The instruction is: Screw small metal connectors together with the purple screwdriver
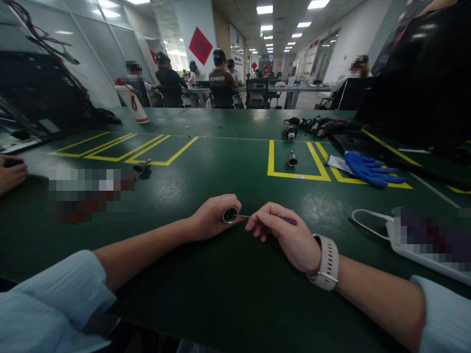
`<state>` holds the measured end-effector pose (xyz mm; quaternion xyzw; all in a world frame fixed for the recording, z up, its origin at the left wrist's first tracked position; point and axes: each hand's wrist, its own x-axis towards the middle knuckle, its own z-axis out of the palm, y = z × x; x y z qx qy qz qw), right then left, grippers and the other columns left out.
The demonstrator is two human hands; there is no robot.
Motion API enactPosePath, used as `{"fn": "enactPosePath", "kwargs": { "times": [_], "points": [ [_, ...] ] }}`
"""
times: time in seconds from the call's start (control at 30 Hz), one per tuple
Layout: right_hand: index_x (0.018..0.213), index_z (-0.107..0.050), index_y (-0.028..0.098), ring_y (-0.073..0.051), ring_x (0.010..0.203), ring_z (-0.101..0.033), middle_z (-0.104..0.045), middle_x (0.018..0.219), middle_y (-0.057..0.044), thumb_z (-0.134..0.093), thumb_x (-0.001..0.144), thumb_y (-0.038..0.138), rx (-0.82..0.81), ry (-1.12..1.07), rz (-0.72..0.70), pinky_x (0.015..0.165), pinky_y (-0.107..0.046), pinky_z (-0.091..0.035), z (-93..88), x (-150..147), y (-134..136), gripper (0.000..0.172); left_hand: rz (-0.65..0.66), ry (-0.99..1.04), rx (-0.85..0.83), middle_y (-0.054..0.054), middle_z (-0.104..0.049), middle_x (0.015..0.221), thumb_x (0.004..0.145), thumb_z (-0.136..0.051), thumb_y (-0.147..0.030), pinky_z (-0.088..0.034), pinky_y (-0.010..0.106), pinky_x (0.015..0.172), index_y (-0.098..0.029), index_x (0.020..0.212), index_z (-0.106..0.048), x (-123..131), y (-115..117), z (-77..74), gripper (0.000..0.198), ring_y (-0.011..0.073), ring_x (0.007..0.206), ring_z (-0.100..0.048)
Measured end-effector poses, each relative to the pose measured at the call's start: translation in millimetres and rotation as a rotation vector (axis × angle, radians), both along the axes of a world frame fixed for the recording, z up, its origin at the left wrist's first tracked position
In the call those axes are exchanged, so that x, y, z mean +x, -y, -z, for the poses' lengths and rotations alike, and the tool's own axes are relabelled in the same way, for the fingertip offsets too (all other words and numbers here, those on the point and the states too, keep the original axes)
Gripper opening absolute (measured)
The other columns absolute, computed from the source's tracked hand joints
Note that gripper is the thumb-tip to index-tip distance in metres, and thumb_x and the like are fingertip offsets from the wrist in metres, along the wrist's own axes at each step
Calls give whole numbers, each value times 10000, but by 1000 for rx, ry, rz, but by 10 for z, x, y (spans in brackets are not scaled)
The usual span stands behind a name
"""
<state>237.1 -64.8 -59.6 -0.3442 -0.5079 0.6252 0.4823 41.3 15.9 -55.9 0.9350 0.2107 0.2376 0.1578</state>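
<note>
Head view: the left hand (pixel 210 216) grips a round metal cup (pixel 230 215), open end toward the near side, over the near middle of the green table (pixel 221 166). Fingers curled, the right hand (pixel 281 228) pinches a slim tool (pixel 242 216) pointing left to the cup's mouth. Farther away, another metal part (pixel 292 159) stands right; a blue glove (pixel 370 169) lies beyond it, farther right.
</note>
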Motion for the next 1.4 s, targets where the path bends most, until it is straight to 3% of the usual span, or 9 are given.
{"fn": "enactPosePath", "kwargs": {
  "times": [0.3, 0.67, 1.4],
  "points": [
    [790, -623, 178, -126, 689, -562, -660, 806, -22, -541, 877, 296, 84, 125, 47, 618, -267, -433, -4, -13, 25, 168, -34, -114, 46, 0, -502, 701, 822, -512, -167, -357, 226, 548, -160, 762, -480, -5, 9, 20, 67, 115, 605, -476],
    [841, -630, 190, -126, 704, -565, -681, 881, -35, -525, 890, 288, 11, 5, -58, 623, -267, -431, 4, 3, -7, 152, 35, -5, -104, 8, -523, 700, 821, -531, -218, -402, 235, 578, -160, 735, -483, 4, 25, -38, 114, 115, 625, -491],
    [883, -634, 204, -131, 721, -572, -671, 909, -32, -523, 897, 294, 135, 47, 26, 619, -267, -449, 12, 6, 24, 144, -10, 47, -141, 11, -545, 764, 792, -598, -288, -410, 234, 579, -157, 806, -497, -17, -21, -19, 166, 109, 645, -499]
  ]
}}
